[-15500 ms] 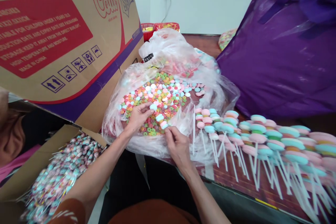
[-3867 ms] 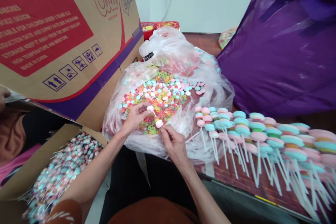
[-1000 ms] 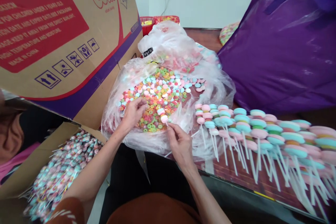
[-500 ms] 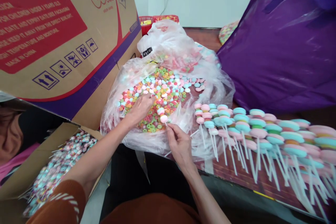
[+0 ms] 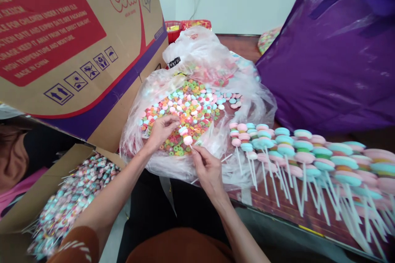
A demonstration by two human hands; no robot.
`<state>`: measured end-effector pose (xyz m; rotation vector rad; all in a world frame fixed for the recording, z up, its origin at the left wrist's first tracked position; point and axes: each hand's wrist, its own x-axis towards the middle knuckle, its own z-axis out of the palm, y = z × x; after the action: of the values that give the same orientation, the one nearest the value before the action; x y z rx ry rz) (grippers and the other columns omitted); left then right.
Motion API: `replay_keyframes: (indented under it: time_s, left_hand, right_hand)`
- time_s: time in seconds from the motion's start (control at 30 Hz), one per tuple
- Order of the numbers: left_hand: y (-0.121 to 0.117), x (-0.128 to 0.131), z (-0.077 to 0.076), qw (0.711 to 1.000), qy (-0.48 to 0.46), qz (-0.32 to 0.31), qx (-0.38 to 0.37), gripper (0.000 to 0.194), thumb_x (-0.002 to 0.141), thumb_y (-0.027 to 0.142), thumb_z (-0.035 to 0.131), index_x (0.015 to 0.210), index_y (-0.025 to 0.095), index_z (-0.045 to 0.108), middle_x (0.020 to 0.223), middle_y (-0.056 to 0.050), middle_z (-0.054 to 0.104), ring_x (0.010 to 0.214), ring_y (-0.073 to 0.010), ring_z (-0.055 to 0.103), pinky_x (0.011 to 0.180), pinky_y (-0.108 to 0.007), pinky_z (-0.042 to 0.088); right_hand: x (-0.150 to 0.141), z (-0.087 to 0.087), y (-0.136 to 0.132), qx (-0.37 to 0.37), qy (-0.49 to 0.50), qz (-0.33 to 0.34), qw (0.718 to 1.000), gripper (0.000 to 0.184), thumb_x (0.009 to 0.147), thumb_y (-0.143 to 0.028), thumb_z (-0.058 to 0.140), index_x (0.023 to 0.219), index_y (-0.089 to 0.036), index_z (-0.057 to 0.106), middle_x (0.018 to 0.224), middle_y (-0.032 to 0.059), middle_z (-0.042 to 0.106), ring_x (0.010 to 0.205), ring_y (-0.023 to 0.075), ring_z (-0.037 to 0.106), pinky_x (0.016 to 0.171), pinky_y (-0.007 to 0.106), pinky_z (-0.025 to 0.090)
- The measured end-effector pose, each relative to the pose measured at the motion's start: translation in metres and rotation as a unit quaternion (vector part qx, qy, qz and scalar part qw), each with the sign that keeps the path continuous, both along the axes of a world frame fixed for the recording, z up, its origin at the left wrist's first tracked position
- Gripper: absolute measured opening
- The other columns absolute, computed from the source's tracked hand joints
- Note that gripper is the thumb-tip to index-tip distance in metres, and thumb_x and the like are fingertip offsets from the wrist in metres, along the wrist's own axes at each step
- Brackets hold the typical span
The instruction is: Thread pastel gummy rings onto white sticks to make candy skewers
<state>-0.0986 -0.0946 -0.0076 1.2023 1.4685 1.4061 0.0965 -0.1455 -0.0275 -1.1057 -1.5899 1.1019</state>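
A clear plastic bag (image 5: 247,102) lies open on the table, full of loose pastel candy discs and rings (image 5: 188,109). My right hand (image 5: 206,168) pinches a thin white stick (image 5: 191,148) with pink and white candy pieces (image 5: 187,139) threaded on its tip. My left hand (image 5: 162,129) rests on the candy pile just left of that tip, its fingers pinched together on a small candy piece. Finished candy skewers (image 5: 293,152) lie in a row to the right.
A large cardboard box (image 5: 77,41) leans in at the left. Below it an open carton (image 5: 61,209) holds several wrapped lollipops. A purple bag (image 5: 333,61) stands at the right. A red basket (image 5: 175,33) sits at the back. Another person's hair shows at the far left.
My left hand has drawn back from deeper in the candy pile toward the stick's tip. My right hand with the stick has shifted slightly left. The view has tilted a little.
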Motion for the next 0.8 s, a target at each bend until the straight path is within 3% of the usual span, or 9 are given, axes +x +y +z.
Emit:
replay_keyframes:
  time_s: [0.13,0.37,0.63,0.8]
  left_hand:
    - [-0.0052,0.0013,0.0007,1.000,0.009,-0.007,0.001,0.018,0.079,0.028,0.071,0.090,0.015,0.075,0.089,-0.005,0.075,0.079,-0.0167,0.068,0.077,-0.029,0.055]
    - [-0.0107,0.0037,0.0040,0.987,0.160,-0.007,0.010,0.015,0.084,0.022,0.066,0.092,0.020,0.079,0.097,-0.005,0.078,0.092,-0.0214,0.071,0.090,-0.034,0.053]
    - [-0.0104,0.0019,0.0022,0.997,0.066,-0.030,0.007,0.018,0.083,0.029,0.068,0.091,0.017,0.078,0.090,-0.005,0.077,0.085,-0.0190,0.070,0.081,-0.030,0.054]
    - [-0.0096,0.0018,0.0057,0.998,-0.049,0.008,-0.033,0.027,0.081,0.038,0.070,0.097,0.016,0.074,0.092,-0.005,0.076,0.078,-0.0168,0.070,0.070,-0.026,0.055]
  right_hand:
    - [-0.0017,-0.0011,0.0011,0.003,-0.003,-0.007,1.000,0.029,0.094,-0.036,0.054,0.101,-0.016,0.074,0.072,0.0015,0.065,0.067,0.0159,0.062,0.058,0.024,0.047]
    - [-0.0020,-0.0023,0.0017,-0.003,-0.010,0.004,1.000,0.027,0.094,-0.036,0.054,0.096,-0.017,0.073,0.070,0.0002,0.063,0.064,0.0147,0.059,0.057,0.024,0.046]
    - [-0.0008,-0.0073,0.0015,-0.005,-0.008,-0.023,1.000,0.027,0.095,-0.036,0.055,0.099,-0.015,0.072,0.073,0.0008,0.062,0.063,0.0137,0.056,0.058,0.024,0.044]
    - [0.0002,-0.0064,0.0007,0.003,0.017,-0.003,1.000,0.025,0.096,-0.034,0.054,0.098,-0.017,0.072,0.071,-0.0006,0.061,0.059,0.0117,0.052,0.056,0.023,0.043]
